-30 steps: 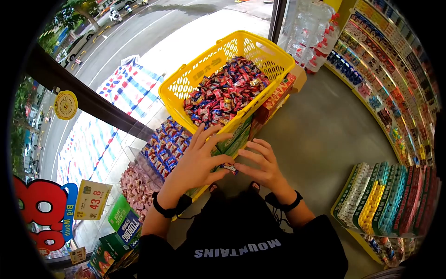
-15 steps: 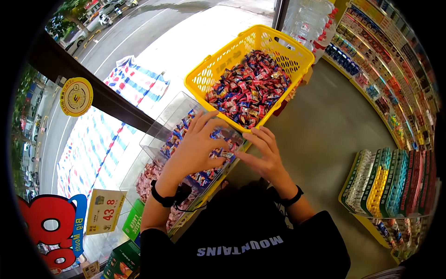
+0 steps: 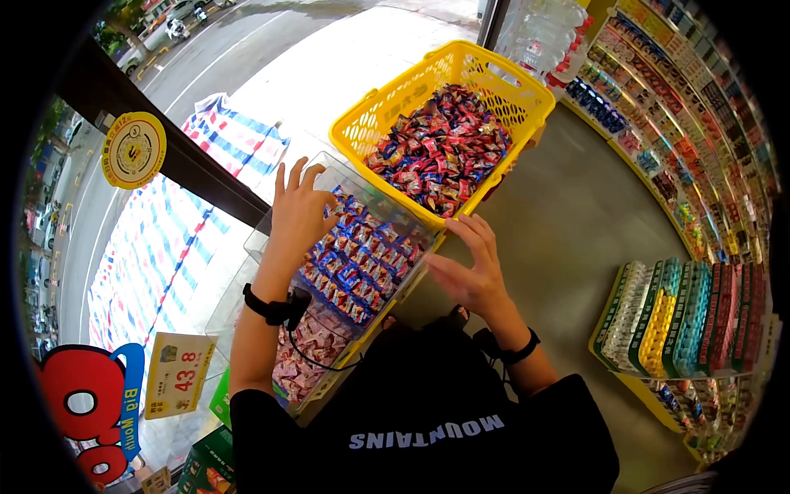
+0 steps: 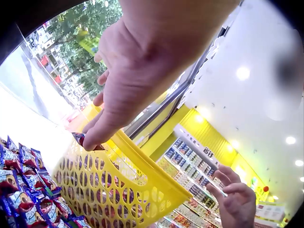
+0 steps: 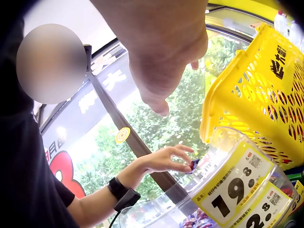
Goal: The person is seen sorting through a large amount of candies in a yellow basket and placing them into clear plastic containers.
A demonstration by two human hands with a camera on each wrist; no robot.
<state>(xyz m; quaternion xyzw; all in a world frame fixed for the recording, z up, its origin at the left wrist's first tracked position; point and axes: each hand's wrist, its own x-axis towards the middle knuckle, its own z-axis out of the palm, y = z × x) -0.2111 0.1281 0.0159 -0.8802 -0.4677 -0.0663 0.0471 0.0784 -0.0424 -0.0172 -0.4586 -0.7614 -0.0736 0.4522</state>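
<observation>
My left hand [image 3: 295, 216] is over the left side of a clear bin, pinching a small wrapped candy [image 4: 81, 138] between thumb and fingertip. In the right wrist view, the blue-and-red wrapper of that candy [image 5: 194, 165] shows at the fingertips. Below lie rows of blue-wrapped candies [image 3: 355, 265]. Fingers extended and holding nothing, my right hand [image 3: 476, 267] is by the bin's right edge, close to the near corner of a yellow basket [image 3: 350, 158]. Loose red and dark wrapped candies [image 3: 440, 152] cover the basket's bottom.
Pink-wrapped candies [image 3: 309, 350] fill the neighbouring bin. A window post [image 3: 202, 177] and a standing price card [image 3: 179, 375] are to the left. Price labels [image 5: 235, 185] face the aisle. Shelves [image 3: 658, 140] and a stand of packaged goods [image 3: 675, 321] line the right side.
Both hands were close together over the bin's right edge around a candy. The left hand has since moved left across the bin with a candy; the right hand stays near the basket.
</observation>
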